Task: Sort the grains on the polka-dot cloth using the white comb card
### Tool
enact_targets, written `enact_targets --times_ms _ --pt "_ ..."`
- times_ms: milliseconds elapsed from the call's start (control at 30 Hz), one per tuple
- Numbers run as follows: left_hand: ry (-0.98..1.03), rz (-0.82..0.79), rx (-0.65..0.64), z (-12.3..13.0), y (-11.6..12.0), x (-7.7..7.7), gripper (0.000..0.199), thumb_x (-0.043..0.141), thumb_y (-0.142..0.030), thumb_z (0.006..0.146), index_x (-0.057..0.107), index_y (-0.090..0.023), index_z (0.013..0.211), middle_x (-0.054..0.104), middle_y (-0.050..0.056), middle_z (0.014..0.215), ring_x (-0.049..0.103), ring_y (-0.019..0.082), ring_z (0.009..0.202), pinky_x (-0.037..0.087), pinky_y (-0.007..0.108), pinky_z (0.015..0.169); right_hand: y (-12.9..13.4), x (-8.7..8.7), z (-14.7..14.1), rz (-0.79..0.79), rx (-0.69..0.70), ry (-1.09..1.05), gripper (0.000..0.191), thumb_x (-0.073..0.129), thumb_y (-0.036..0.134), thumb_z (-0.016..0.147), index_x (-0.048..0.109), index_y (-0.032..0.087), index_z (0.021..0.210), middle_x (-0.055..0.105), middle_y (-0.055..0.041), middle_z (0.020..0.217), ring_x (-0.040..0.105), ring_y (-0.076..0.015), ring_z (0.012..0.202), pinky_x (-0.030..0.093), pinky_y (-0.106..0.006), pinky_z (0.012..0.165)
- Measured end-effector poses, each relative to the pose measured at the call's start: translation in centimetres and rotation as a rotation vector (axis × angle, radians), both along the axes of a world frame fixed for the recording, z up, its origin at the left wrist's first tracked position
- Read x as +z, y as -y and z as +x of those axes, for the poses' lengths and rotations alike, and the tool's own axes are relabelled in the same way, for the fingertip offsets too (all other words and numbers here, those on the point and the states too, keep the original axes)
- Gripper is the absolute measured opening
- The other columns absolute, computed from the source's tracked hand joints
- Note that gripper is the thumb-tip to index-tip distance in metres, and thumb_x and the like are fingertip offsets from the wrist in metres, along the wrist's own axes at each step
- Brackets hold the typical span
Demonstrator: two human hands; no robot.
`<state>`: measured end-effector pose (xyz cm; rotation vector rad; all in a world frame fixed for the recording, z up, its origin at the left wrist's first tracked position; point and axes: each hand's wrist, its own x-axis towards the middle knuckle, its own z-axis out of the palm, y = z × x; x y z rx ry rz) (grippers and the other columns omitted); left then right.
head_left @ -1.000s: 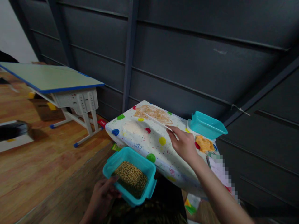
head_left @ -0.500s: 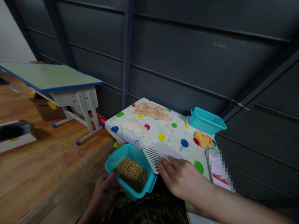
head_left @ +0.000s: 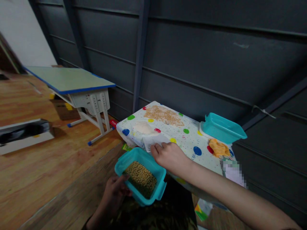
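Note:
My left hand (head_left: 118,187) is closed on the near left rim of a turquoise plastic tub (head_left: 159,171), thumb over the edge. Yellowish round beans (head_left: 141,174), like soybeans, lie inside it, with something darker green at their near edge. My right hand (head_left: 168,155) is closed on a flat white slotted scoop (head_left: 149,142), held low over the table's front edge beyond the tub. My fingers hide part of the scoop. Just past its slotted end is a pale powdery heap (head_left: 144,127). More beans (head_left: 163,115) are spread in a layer farther back.
A balloon-patterned cloth covers the table (head_left: 184,139). At its right stand a second turquoise tub (head_left: 224,127) on a white base and a crumpled orange cloth (head_left: 218,148). A dark panelled wall (head_left: 192,48) rises behind. A desk (head_left: 72,80) stands to the left.
My right hand has carried the slotted scoop away from the tub's rim, forward toward the pale heap. My left hand still grips the tub. The whole view has shifted somewhat.

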<state>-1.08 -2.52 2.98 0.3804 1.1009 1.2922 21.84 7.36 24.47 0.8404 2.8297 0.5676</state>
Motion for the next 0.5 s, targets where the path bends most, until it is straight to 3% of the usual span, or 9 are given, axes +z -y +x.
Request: enact_targets --times_ms 267,400,500 --pt "-0.022 0.002 0.082 0.5 0.2 0.8 0.063 0.123 -0.062 0.056 0.074 -0.025 0.046 0.069 0.004 0.047 0.066 0.020 0.042 0.059 0.033 0.048 -2.4 4.4 -5.0 -0.100 -0.164 0.059 0.037 0.067 -0.001 0.118 0.091 0.010 0.144 0.098 -0.0173 0.110 0.084 -0.0225 0.083 0.044 -0.035 0.068" --pt "-0.008 -0.017 0.018 0.1 0.0 0.7 0.067 0.124 -0.067 0.049 0.072 -0.024 0.043 0.069 0.008 0.046 0.066 0.022 0.041 0.060 0.035 0.047 -4.2 7.5 -4.2 -0.075 -0.186 0.047 0.042 0.065 -0.002 0.118 0.094 0.016 0.144 0.098 -0.0155 0.113 0.087 -0.0253 0.095 0.046 -0.036 0.078" --pt "0.006 -0.010 -0.001 0.0 -0.1 0.0 0.064 0.124 -0.065 0.054 0.075 -0.024 0.048 0.073 0.009 0.051 0.068 0.022 0.046 0.061 0.035 0.050 -6.0 9.8 -2.2 -0.083 -0.199 -0.018 0.041 0.071 0.000 0.112 0.097 0.019 0.137 0.098 -0.0137 0.117 0.085 -0.0253 0.099 0.046 -0.036 0.084"
